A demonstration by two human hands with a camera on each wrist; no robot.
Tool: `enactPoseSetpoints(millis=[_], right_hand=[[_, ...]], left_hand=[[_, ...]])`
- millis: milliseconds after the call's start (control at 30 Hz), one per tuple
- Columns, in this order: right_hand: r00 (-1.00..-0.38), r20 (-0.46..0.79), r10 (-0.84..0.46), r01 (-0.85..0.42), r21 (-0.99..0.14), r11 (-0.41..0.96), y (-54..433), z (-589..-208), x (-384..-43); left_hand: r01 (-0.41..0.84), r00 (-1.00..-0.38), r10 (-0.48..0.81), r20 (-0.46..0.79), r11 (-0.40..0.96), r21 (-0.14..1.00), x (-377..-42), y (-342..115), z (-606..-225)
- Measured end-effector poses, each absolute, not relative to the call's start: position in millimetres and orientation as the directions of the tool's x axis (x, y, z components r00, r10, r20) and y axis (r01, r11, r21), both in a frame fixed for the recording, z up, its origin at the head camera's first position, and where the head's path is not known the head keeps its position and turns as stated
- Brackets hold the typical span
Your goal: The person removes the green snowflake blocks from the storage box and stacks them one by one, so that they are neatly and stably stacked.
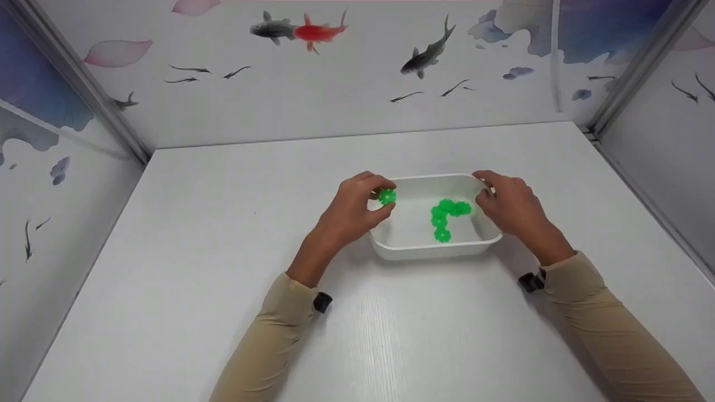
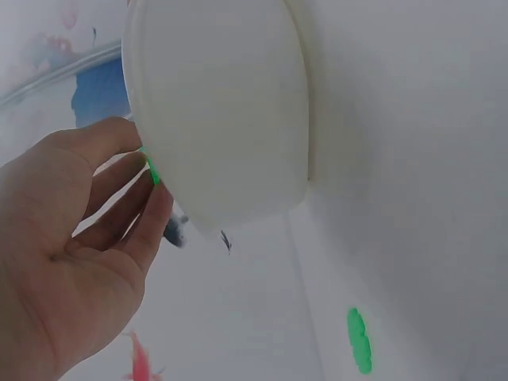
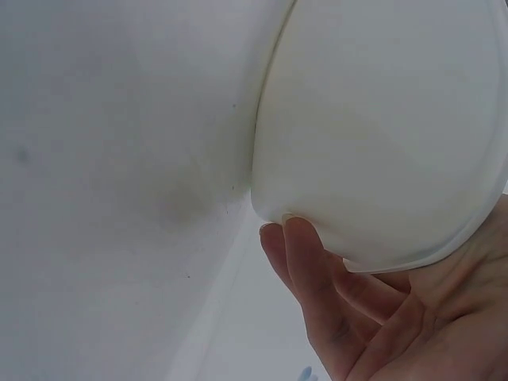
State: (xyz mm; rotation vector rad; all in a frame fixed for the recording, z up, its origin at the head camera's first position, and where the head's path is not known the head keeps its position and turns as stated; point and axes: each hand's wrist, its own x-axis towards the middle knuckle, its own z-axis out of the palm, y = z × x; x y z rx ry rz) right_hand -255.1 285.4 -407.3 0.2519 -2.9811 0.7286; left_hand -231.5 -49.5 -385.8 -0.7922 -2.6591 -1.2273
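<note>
A white plastic tray (image 1: 433, 252) with rounded corners stands on the table. In it several green flower-shaped discs (image 1: 441, 219) form a bent row toward the right end. At the tray's left end, my left hand (image 1: 354, 206) holds another green flower-shaped disc (image 1: 387, 196) between thumb and fingers, right by the rim. The left wrist view shows only a green sliver (image 2: 152, 167) of it beside the tray wall (image 2: 222, 103). My right hand (image 1: 511, 204) grips the tray's right end, its fingers (image 3: 302, 254) bent against the outer wall and the thumb over the rim.
A green piece (image 2: 359, 341) lies on the table in the left wrist view, beyond the tray; the head view does not show it. White panels printed with fish (image 1: 427, 56) enclose the white table (image 1: 223, 251) at the back and sides.
</note>
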Motion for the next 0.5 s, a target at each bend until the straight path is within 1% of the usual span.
enactPoseSetpoints(millis=[267,500], right_hand=[[-0.985,0.093,-0.144,-0.170,-0.455,0.874,283.9,-408.5,-256.2],[-0.985,0.091,-0.144,-0.170,-0.457,0.873,284.5,-408.0,-256.1]], left_hand=[[0.488,-0.871,0.371,0.323,0.565,0.666,-222.9,-92.3,-395.3],[0.439,-0.895,0.365,0.256,0.620,0.651,-219.5,-122.1,-407.8]])
